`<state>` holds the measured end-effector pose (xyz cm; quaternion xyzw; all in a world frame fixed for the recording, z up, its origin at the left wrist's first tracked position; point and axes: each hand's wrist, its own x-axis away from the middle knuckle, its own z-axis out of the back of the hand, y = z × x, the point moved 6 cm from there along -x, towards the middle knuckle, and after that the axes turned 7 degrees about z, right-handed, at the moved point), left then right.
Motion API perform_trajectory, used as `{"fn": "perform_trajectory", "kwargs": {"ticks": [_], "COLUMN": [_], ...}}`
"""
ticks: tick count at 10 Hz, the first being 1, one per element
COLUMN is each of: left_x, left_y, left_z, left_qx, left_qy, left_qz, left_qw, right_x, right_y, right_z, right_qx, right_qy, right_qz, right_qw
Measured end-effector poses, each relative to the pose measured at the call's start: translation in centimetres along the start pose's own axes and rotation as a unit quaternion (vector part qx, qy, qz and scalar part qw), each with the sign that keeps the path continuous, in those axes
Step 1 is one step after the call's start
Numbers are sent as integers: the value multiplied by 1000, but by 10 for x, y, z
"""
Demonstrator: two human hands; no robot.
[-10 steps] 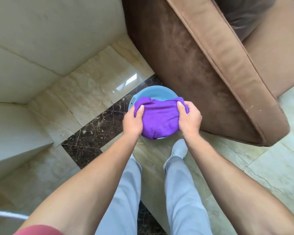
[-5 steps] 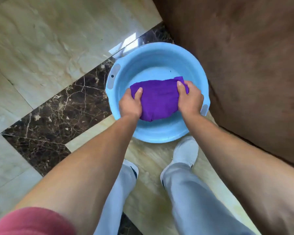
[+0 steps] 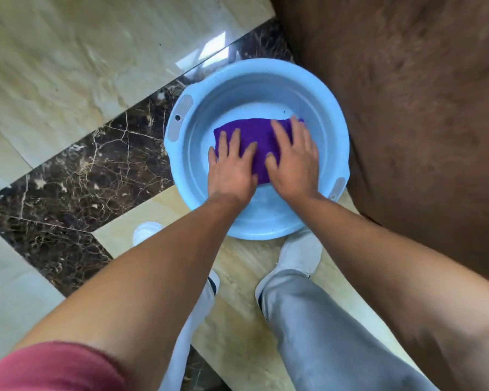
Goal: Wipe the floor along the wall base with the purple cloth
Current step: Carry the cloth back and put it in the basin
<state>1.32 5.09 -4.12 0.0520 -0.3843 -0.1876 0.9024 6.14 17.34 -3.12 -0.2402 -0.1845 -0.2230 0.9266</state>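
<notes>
The basin (image 3: 322,114) stands on the floor (image 3: 68,66), just far of the person's two shoes (image 3: 299,255), with the sofa (image 3: 421,108) touching or just beside it on the right. The cloth (image 3: 254,134) lies inside the basin. The left hand (image 3: 232,170) and right hand (image 3: 294,162) rest flat on the cloth, side by side.

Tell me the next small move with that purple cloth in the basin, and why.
Probably gather and lift the purple cloth out, squeezing it. Both the left hand and right hand lie flat and open on it inside the blue basin, so neither grips it, and the floor isn't wiped yet.
</notes>
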Motion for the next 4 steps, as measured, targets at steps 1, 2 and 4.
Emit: {"fn": "perform_trajectory", "kwargs": {"ticks": [1, 2, 4], "left_x": [-10, -15, -17], "left_y": [-3, -21, -14], "left_z": [-26, -47, -19], "left_qx": [-78, -154, -222], "left_qy": [-76, -130, -207], "left_qz": [-36, -26, -23], "left_qw": [993, 979, 953], "right_x": [-4, -6, -6], "right_y": [2, 31, 28], "right_z": [-34, -52, -30], "right_qx": [57, 73, 32], "right_qy": [-115, -157, -180], "right_qz": [72, 31, -12], "right_qw": [989, 984, 983]}}
